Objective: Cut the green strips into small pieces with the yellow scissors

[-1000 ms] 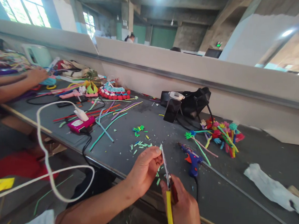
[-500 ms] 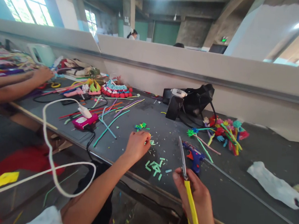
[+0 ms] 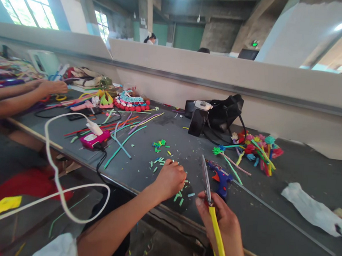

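Note:
My left hand [image 3: 171, 178] is over the dark table among short cut pieces of light green pipe cleaner [image 3: 179, 196]. Its fingers are curled inward, and what they hold, if anything, is hidden. My right hand [image 3: 225, 221] is wrapped round yellow-handled scissors [image 3: 217, 228], with the blades pointing up and away from me. A blue glue gun [image 3: 222, 179] lies just beyond that hand. Past my left hand is a small pile of green and blue bits [image 3: 159, 143].
Long pipe cleaners [image 3: 125, 146] and a pink power adapter [image 3: 95, 139] with a white cable lie to the left. A black bag [image 3: 226, 112] and pipe-cleaner flowers [image 3: 261, 150] are at the back right. A co-worker's hands [image 3: 52, 88] work at the far left.
My left hand has moved right and toward me, from near the green and blue pile to over the light green pieces. My right hand still holds the scissors in nearly the same place.

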`<state>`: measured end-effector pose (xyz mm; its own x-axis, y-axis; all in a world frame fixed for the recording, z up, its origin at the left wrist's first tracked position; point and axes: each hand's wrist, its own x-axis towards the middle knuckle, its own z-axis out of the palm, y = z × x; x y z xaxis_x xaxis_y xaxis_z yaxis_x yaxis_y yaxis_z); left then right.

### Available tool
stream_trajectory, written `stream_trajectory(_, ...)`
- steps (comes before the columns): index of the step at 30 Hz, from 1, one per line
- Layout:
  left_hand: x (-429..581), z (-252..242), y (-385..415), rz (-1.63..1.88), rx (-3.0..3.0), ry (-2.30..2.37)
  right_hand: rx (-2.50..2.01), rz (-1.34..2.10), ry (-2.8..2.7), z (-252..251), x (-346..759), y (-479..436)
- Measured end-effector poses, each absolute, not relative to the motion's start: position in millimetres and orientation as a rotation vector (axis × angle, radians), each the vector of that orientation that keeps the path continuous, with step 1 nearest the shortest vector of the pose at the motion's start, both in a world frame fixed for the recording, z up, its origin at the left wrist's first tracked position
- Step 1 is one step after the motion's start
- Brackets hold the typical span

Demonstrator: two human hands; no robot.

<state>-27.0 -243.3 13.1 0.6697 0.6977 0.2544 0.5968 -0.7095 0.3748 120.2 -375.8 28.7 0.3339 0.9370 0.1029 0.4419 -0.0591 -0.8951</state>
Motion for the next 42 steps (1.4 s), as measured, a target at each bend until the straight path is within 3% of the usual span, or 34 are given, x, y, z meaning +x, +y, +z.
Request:
stream_trajectory(4,-24.4,21.2,-244.1,0.648,2.451,1.136,-1.671,0.694,-1.204,29.4,119.6,-375.2)
stream_trajectory(12,-28.6,45.1,-267.4,0.681,1.370,0.894,-1.629,0.770,-1.072,31.8,113.9,-375.9)
stream_trajectory(21,-24.2,43.5,-292.4,0.574,1.565,0.828,-1.585,0.792,-1.101,32.2,111.3,-373.8)
stream_trajectory(30,-24.2,44.7,-293.6,0.632,1.662,0.888,-1.658,0.575,-1.327,32.2,117.5,-370.7)
stream_trajectory(42,-24.8,45.5,-297.0,0.655,1.785,0.891,-1.665,0.673,-1.293,28.6,117.4,-371.7)
